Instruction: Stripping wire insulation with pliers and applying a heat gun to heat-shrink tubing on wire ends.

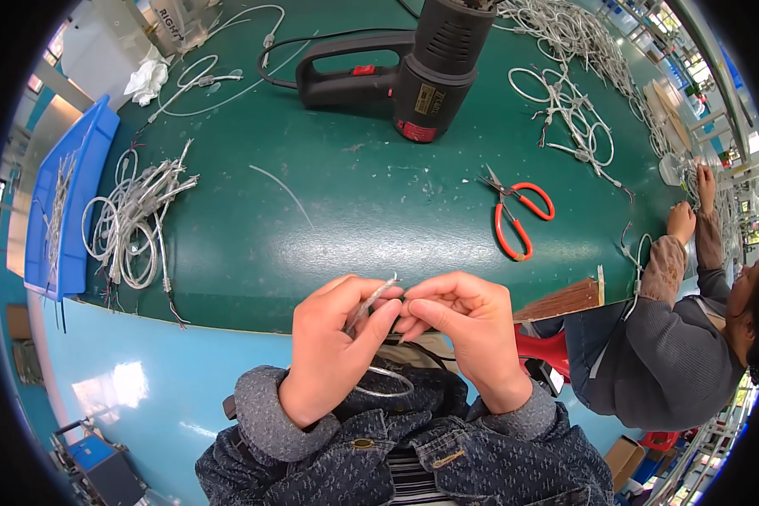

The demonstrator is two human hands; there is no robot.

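Close to the table's front edge, my left hand (pixel 329 341) pinches a clear-jacketed braided cable (pixel 369 304) between thumb and fingers. Its frayed end points up past the fingertips, and a loop of it hangs down toward my lap. My right hand (pixel 476 333) is held beside it, thumb and fingers pressed together, fingertips almost meeting those of the left. Whatever is in that pinch is hidden or too small to name. Beyond the right hand lie red-handled pliers (pixel 519 215) with their jaws apart.
A black heat gun (pixel 434 76) stands at the far middle of the green table (pixel 354 211). Bundled cables (pixel 135 219) and a blue bin (pixel 67 202) are at left; more cables (pixel 573 118) lie at right. A brown bristle brush (pixel 565 301) sits near the edge. A co-worker (pixel 666 354) works at right.
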